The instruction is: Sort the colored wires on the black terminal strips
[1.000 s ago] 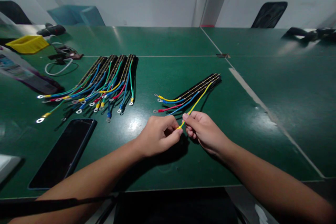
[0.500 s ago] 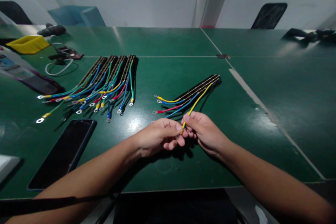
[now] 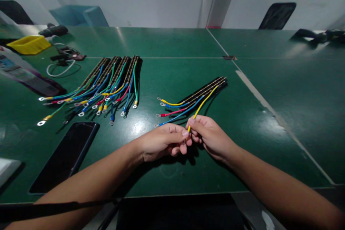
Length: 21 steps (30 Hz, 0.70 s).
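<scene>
A yellow wire runs from a black terminal strip down to my hands. My right hand pinches it between thumb and fingers. At its near end, my left hand closes thumb and fingertips on the same wire, and its tip is mostly hidden there. Other wires from this strip, a blue wire and a red wire among them, lie fanned to the left with ring lugs on their ends.
Several more wired terminal strips lie side by side at the left, lugs toward me. A phone lies nearer. Beyond are a yellow bin, a white cable and a tilted plastic package. The green table has taped seams.
The left fingers have shifted slightly and now cover more of the yellow wire's end. Further lengths of the near blue wire and its lug show beyond the left hand.
</scene>
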### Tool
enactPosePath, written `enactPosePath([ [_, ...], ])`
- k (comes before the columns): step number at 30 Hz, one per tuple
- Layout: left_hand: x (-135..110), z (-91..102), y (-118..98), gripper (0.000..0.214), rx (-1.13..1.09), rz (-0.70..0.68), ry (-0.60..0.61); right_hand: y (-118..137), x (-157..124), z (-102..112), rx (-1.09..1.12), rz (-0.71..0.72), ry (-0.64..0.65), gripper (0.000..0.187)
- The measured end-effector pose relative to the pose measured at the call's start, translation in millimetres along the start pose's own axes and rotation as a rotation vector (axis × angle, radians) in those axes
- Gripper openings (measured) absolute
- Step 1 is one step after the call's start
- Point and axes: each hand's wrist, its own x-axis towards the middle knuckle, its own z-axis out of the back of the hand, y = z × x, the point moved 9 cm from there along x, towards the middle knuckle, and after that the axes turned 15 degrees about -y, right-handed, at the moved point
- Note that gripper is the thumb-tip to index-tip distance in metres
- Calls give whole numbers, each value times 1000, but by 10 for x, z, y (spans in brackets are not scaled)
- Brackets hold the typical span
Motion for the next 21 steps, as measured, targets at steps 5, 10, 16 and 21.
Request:
enactPosePath([
  [5,6,-5,6,32,-20,-8,2,-1,6,8,-20,9,-4,32],
  [10,-4,-30,0,36,-19,-21,23,2,7,3,-24,11,0,33],
  [16,-28,-25,-9,32,12,12,-3,-8,12,6,3,4,1,33],
  [21,1,-11,-18,29,-46,-1,1,-27,20,5,-3,-1,7,34],
])
